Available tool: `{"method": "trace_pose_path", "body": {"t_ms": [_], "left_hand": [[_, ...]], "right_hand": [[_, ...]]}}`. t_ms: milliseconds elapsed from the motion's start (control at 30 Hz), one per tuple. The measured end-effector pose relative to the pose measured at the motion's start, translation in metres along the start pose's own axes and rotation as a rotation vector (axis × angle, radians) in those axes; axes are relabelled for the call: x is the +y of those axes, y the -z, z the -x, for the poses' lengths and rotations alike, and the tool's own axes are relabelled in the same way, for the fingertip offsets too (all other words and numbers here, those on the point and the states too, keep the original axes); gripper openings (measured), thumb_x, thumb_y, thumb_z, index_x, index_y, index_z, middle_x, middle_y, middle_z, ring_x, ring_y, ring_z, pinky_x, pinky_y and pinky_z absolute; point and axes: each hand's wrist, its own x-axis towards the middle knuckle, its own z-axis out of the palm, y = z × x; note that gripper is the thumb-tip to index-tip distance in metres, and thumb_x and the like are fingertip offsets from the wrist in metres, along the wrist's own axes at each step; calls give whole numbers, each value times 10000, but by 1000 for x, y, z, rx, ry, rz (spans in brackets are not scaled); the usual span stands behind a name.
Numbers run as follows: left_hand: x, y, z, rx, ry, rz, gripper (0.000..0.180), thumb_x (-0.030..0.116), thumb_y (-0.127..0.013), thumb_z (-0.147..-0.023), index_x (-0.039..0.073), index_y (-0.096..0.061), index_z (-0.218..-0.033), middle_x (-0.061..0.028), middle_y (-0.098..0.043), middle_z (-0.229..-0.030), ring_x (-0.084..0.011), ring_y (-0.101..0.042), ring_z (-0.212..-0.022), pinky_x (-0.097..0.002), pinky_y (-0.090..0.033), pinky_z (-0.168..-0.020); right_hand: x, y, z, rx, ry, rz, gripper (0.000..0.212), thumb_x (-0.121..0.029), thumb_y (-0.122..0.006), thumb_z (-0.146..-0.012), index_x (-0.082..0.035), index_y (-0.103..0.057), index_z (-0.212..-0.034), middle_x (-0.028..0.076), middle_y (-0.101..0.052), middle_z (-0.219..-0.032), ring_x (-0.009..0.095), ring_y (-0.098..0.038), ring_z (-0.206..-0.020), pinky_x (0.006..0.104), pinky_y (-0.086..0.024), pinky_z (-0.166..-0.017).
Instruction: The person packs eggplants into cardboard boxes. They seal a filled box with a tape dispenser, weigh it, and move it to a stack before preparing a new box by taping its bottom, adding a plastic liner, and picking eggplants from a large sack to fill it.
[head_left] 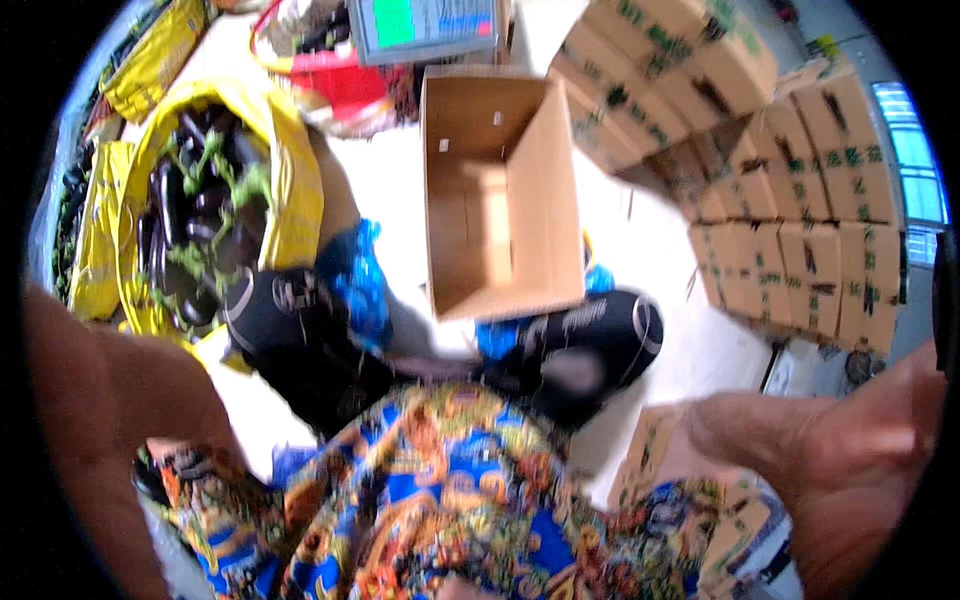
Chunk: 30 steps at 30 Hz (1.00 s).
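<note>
Both my arms are raised at the sides of the head view. My left arm (120,400) rises along the left edge and my right arm (820,450) along the right edge. Both hands lie outside the picture, so their fingers and anything in them are hidden. In front of my knees stands an open cardboard box (505,190), with bare brown walls and no contents showing. Left of it, a yellow sack (300,170) gapes wide, full of dark purple eggplants (205,200) with green stems.
Stacked cardboard boxes (790,170) with green print rise at the right. A scale (425,30) with a lit green display stands beyond the open box. Beside it lies a red and white bag (345,85). Blue plastic bags (360,270) cover my feet.
</note>
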Motion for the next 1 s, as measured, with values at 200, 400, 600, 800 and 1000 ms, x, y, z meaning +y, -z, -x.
{"method": "trace_pose_path", "body": {"t_ms": [200, 400, 600, 800, 1000], "left_hand": [[36, 5, 18, -119, 121, -186, 564, 317, -542, -882, -55, -489, -1303, -255, -509, -1305, -386, -488, -1229, -487, -345, -1065], [11, -24, 13, -72, 25, -89, 526, 280, -536, -885, -61, -506, -1284, -262, -529, -1279, -384, -501, -1214, -483, -349, -1063], [-13, -68, -12, -22, 43, 9, 489, 242, -531, -887, -67, -523, -1266, -269, -549, -1254, -382, -515, -1200, -479, -353, -1061], [-7, -121, -19, -122, 248, 13, 453, 204, -525, -890, -73, -540, -1247, -276, -569, -1229, -380, -529, -1185, -475, -357, -1059], [-3, -171, -3, -386, 600, 160, 289, 0, -584, -802, 1, -656, -1082, -183, -649, -1021, -333, -618, -963, -390, -471, -868]], "right_hand": [[55, -74, -31, 66, 14, -95, 347, -109, -613, -907, -16, -537, -1233, 126, -593, -1161, 187, -582, -1016, 287, -469, -879], [59, -58, -1, 119, -73, 59, 375, -106, -604, -916, -10, -515, -1267, 132, -579, -1198, 185, -571, -1046, 281, -461, -904], [10, -3, 33, 330, -43, 46, 402, -102, -596, -924, -4, -492, -1301, 137, -565, -1235, 183, -561, -1076, 275, -452, -928], [41, 48, 90, 912, -247, -65, 430, -99, -587, -933, 2, -470, -1334, 142, -552, -1272, 181, -550, -1106, 269, -444, -953], [172, -38, 395, 560, -1401, 269, 336, -281, -671, -854, -45, -655, -1092, 152, -682, -1054, 295, -656, -979, 433, -512, -846]]}}
